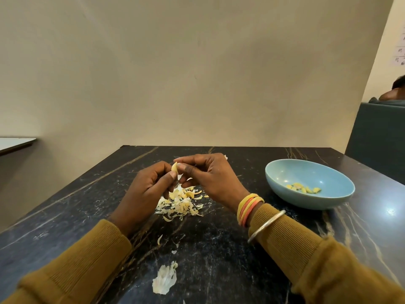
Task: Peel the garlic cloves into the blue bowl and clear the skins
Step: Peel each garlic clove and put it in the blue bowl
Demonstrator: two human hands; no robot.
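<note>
Both hands were raised over the dark table [219,249], the left hand [142,189] and right hand [210,174] together pinching one garlic clove [174,167] above the heap of skins [179,204]. Peeling was judged in progress, with several cloves lying in the blue bowl [285,172] to the right. The next move would likely call for stripping the remaining skin and carrying the clove right to the bowl.

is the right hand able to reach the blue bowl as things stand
Probably yes. The blue bowl sits just right of the right hand, nothing between them, though its fingers and the left hand both pinch a garlic clove.
</note>
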